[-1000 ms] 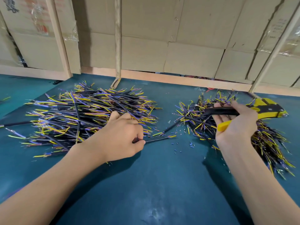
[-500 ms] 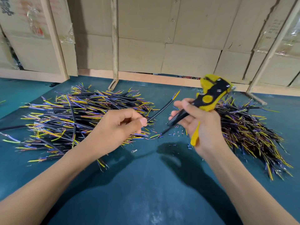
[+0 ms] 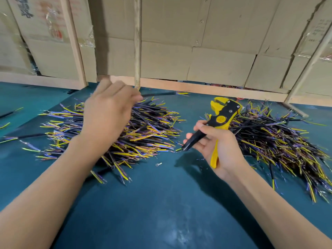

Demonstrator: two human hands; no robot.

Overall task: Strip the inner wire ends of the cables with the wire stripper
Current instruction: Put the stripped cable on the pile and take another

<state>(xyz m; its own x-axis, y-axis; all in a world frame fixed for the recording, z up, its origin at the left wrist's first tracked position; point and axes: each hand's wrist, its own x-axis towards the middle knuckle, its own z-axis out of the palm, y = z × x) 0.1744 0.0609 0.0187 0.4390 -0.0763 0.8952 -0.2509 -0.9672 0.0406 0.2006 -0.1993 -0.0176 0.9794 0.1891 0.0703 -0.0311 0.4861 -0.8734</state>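
Note:
A large pile of black cables [image 3: 143, 133] with yellow and purple inner wires lies left of centre on the teal table [image 3: 161, 203]. A second pile [image 3: 273, 141] lies at the right. My left hand [image 3: 107, 114] is raised over the left pile, blurred, fingers straight and holding nothing. One black cable [image 3: 159, 94] shows just beyond its fingertips near the table's back edge. My right hand [image 3: 215, 146] grips the handles of the yellow and black wire stripper [image 3: 221, 115], jaws pointing up and away, between the two piles.
A small metal ring terminal [image 3: 158, 164] and bits of stripped insulation lie on the table between the piles. Loose cables [image 3: 10, 112] lie at the far left. Cardboard boxes [image 3: 197, 42] behind wooden slats [image 3: 137, 42] close off the back.
My left hand let go of the cable it pinched and swung up and back over the left pile. My right hand lowered slightly, still holding the stripper.

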